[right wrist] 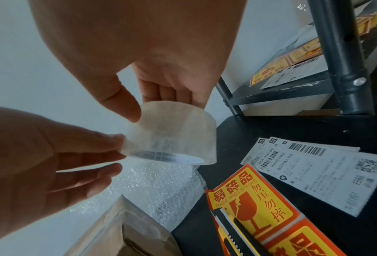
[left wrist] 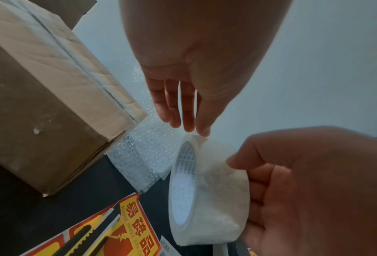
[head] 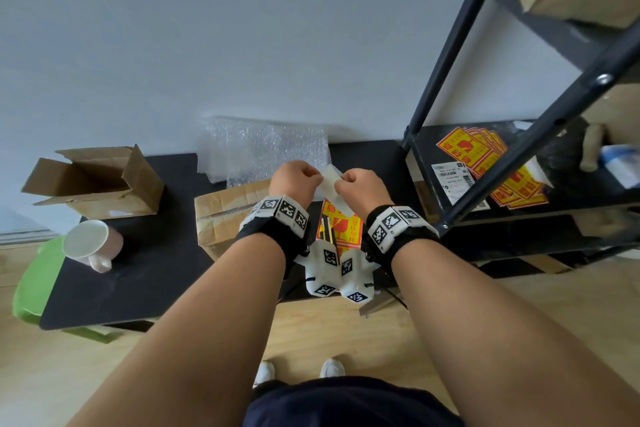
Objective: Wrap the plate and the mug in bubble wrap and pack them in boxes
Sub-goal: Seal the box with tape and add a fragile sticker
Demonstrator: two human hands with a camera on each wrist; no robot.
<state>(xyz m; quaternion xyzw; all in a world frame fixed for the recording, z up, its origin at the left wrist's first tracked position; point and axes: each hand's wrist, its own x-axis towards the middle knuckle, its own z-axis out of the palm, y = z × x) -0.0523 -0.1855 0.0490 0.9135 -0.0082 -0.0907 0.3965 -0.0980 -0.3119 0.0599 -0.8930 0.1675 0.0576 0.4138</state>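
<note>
The right hand [right wrist: 161, 57] has its grip clenched around a roll of clear tape [right wrist: 174, 136], thumb on one side and fingers curled behind the far side, holding it in the air above the bench [head: 145, 291]. The left hand [left wrist: 196, 69] reaches in with fingers nearly straight and close together; its fingertips [left wrist: 201, 130] touch the top edge of the roll, though whether they pinch a loose end of tape cannot be told. In the head view both hands meet at the centre of the frame, with the roll [head: 330, 180] between them.

Directly below the hands lies a red and yellow fragile sticker [right wrist: 250, 199] with a black and yellow utility knife [right wrist: 233, 230] resting across it. Just to the right of it in the right wrist view are white shipping labels [right wrist: 327, 175]. To the left of the hands in the head view stands a taped-shut cardboard box [head: 225, 218], and sheets of bubble wrap [head: 259, 149] lie behind it against the wall.

Further to the left of the head view, a pale mug [head: 91, 244] lies on its side near the bench's edge, well apart from the hands. Behind it, at the left middle of the frame, sits an open cardboard box [head: 97, 180]. At the right, a dark metal shelf [head: 485, 135] carries more fragile stickers [head: 485, 156].
</note>
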